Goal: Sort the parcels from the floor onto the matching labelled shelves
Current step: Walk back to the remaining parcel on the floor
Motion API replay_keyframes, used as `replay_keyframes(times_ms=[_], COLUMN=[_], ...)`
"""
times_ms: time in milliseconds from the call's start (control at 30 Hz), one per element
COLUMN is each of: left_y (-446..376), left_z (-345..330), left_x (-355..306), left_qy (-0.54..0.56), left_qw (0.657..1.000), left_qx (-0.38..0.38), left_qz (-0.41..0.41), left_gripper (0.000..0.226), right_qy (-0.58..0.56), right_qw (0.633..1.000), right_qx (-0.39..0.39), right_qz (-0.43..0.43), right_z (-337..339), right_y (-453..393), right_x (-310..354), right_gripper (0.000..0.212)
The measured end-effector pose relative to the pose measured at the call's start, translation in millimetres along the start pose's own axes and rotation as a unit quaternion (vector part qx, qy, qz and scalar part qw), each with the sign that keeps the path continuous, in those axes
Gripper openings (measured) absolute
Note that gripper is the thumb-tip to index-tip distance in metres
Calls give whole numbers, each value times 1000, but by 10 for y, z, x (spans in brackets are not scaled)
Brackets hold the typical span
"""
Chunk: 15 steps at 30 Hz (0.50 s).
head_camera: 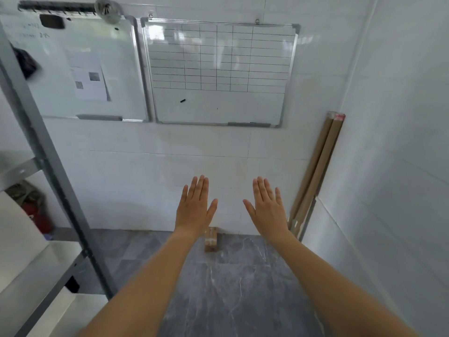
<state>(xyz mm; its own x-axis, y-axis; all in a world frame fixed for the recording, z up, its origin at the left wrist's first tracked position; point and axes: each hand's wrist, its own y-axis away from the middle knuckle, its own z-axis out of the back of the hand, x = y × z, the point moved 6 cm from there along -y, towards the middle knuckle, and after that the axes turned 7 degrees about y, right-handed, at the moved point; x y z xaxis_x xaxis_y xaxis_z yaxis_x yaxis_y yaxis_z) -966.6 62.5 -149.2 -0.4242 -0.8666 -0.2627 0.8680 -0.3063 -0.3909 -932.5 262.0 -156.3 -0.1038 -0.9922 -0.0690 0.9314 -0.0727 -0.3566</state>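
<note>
A small brown cardboard parcel (pixel 211 242) with clear tape lies on the grey marbled floor against the white tiled wall, partly hidden behind my left wrist. Both my arms stretch forward, backs of the hands facing me. My left hand (pixel 195 207) is flat with fingers apart and holds nothing. My right hand (pixel 267 207) is likewise flat and empty, to the right of the parcel. A grey metal shelf rack (pixel 48 166) stands at the left; its labels are not visible.
Two whiteboards (pixel 218 74) hang on the wall ahead. Long cardboard tubes (pixel 315 176) lean in the right corner. White bags or boxes (pixel 21 242) rest on the rack's lower shelf, with a red and dark bundle (pixel 34 210) behind them. The right wall is close.
</note>
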Motion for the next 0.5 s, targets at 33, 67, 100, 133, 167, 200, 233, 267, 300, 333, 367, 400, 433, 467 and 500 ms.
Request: replay_keyframes(times_ms=[33,67,100,133,167,200,233,267,300,333,367,400,433,467,500], left_y=[-103,-203,-296,-381,-451,-510,-562,-611,-663,-730,-813,-910,-1021,-1140,-1261], left_z=[-52,-102,-156,-218,-287,-365,-450,-537,-613,-670,-703,-717,-722,-728,-737], left_x=[-16,-30,-38,-42,-39,-28,-7,22,59,104,157,213,268,324,380], left_qy=[1,3,7,11,14,17,19,22,25,29,34,36,36,32,28], left_qw=[1000,1000,1000,1000,1000,1000,1000,1000,999,999,999,999,999,999,999], left_qx=[0,-2,-4,-7,-7,-2,8,20,30,38,39,35,30,25,23], left_qz=[2,4,7,10,9,7,4,-1,-2,-1,1,3,3,-1,-6], left_gripper=[70,70,70,70,70,69,69,69,69,69,69,70,70,69,69], right_qy=[1,0,-2,-3,-4,-7,-10,-14,-16,-16,-16,-18,-21,-23,-26], right_qw=[1000,1000,1000,1000,1000,1000,999,999,999,999,999,999,999,999,999], right_qx=[2,6,9,12,17,23,31,37,42,46,48,47,45,44,45], right_qz=[1,3,4,6,8,10,11,11,10,9,8,8,9,9,9], right_z=[-53,-106,-162,-224,-290,-364,-444,-522,-595,-658,-709,-749,-787,-829,-876], right_y=[-97,-189,-274,-354,-423,-482,-535,-586,-646,-720,-806,-899,-999,-1102,-1205], right_x=[-56,-107,-153,-192,-219,-233,-243,-250,-257,-264,-268,-266,-255,-232,-199], right_gripper=[73,73,73,74,74,74,74,74,74,74,74,73,73,73,73])
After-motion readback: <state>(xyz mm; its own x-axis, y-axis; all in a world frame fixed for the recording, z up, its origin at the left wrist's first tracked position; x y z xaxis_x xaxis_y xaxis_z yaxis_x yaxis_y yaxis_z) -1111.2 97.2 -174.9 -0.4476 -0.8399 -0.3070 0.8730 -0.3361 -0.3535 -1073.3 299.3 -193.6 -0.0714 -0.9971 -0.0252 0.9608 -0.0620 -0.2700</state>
